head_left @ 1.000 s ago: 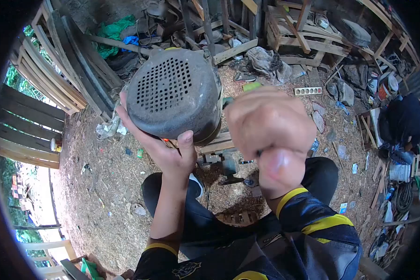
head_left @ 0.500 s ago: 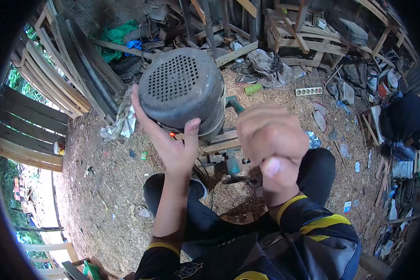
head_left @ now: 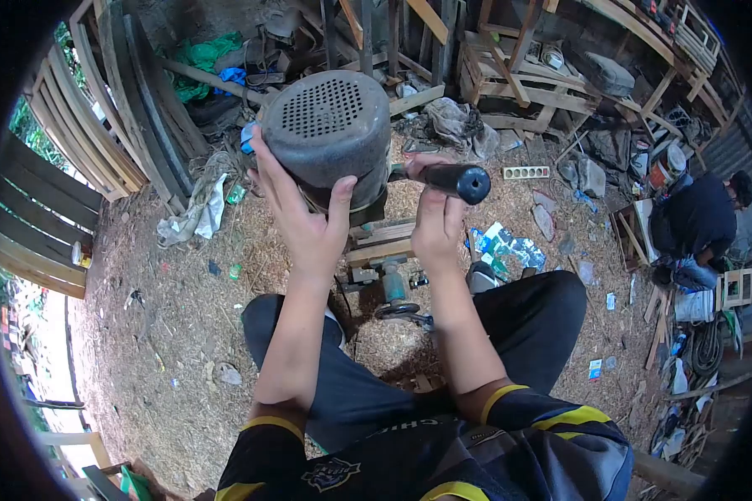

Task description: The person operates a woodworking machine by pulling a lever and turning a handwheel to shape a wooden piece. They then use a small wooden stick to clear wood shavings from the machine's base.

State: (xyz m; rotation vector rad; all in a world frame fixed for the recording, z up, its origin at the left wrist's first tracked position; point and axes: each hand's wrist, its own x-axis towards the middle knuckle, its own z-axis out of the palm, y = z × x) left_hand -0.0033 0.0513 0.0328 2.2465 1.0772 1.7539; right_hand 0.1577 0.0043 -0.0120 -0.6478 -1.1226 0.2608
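A heavy, dark power tool (head_left: 330,154) with a round motor housing and a perforated end cap is held up in front of me. My left hand (head_left: 305,230) supports the housing from its near left side, fingers and thumb curved around it. On the tool's right, my right hand (head_left: 434,230) is wrapped around a black cylindrical handle (head_left: 464,181) whose round end, with a small hole, faces me. The tool's underside is hidden. Below it, between my legs, a vise-like clamp (head_left: 394,288) with greenish metal stands by wooden pieces (head_left: 380,242).
Wood shavings cover the ground (head_left: 184,334). Planks (head_left: 154,108) lean at the left, and a wooden rack (head_left: 526,75) stands at the back. A power strip (head_left: 526,173) lies to the right. Another person (head_left: 698,221) crouches at the far right among scattered scraps.
My right hand has dropped from a raised fist near the camera and now grips the black handle. The tool, still in my left hand, has shifted slightly up as the view moved.
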